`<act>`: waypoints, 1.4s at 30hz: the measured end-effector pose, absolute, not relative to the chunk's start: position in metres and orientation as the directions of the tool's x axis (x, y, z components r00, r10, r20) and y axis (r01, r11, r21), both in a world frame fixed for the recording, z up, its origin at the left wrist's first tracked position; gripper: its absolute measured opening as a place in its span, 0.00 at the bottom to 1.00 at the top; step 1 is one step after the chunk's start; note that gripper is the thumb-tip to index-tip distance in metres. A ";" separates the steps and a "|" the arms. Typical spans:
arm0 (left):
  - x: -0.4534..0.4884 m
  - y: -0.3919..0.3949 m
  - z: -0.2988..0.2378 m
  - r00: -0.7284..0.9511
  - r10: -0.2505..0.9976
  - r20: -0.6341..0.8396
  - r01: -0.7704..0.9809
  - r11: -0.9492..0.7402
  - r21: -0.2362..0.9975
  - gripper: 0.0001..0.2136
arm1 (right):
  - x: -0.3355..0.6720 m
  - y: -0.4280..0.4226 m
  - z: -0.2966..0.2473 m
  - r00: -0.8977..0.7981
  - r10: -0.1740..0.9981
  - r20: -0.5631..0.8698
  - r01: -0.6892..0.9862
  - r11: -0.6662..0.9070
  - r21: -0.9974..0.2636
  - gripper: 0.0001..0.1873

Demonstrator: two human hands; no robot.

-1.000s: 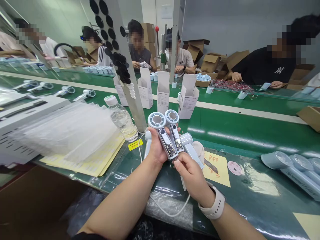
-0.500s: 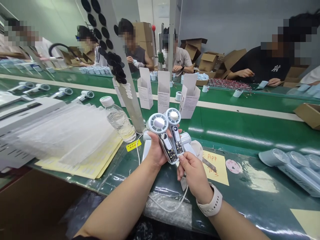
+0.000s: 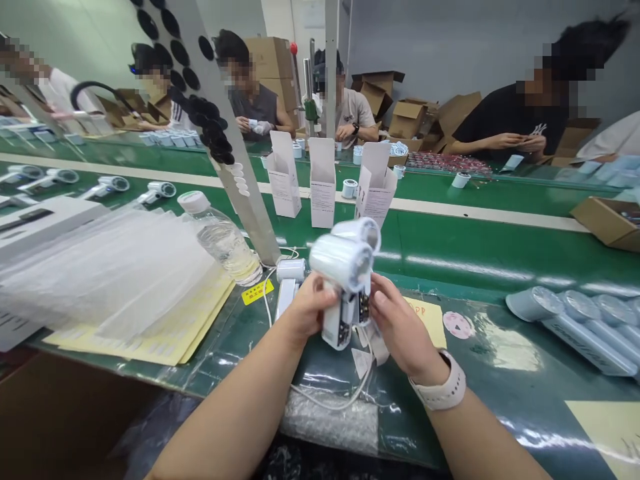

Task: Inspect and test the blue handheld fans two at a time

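The left hand point(image 3: 304, 311) gripped two fans point(image 3: 343, 261) by their handles, upright above the counter point(image 3: 500, 390), heads pointing away. The right hand point(image 3: 403, 328) closed on them from the right, though blur hid its exact hold. Beyond stood a bottle point(image 3: 223, 240) and boxes point(image 3: 323, 177).

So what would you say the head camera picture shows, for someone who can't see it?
A person's left hand holds two white handheld fans above a green table, with the right hand pressed against their handles. A water bottle, a stack of clear bags and three open white boxes are nearby.
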State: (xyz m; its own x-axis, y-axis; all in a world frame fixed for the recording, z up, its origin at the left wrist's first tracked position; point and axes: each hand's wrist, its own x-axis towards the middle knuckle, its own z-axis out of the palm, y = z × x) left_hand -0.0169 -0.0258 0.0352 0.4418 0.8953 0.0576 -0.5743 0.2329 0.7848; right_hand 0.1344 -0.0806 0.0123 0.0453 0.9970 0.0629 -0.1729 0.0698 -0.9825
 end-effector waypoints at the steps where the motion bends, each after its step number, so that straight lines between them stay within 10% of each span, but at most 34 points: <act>1: -0.016 -0.026 0.032 0.471 0.881 0.049 -0.516 0.230 0.825 0.25 | 0.138 -0.080 0.015 0.009 0.998 0.063 -0.211 0.063 -0.975 0.24; 15: 0.002 -0.016 0.021 0.580 0.808 -0.102 -0.559 0.486 0.672 0.24 | 0.139 -0.070 0.030 0.177 0.980 -0.088 -0.581 0.032 -0.813 0.15; 42: -0.005 -0.019 0.032 0.465 0.885 0.006 -0.525 0.270 0.807 0.25 | 0.146 -0.075 0.032 0.071 0.992 -0.102 -0.499 -0.053 -0.865 0.17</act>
State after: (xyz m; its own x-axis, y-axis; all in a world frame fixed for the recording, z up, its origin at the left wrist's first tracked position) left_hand -0.0054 -0.0189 0.0319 0.4647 0.8855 0.0056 -0.5247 0.2702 0.8073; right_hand 0.1458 -0.0749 0.0319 0.0706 0.9923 -0.1020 -0.4991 -0.0534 -0.8649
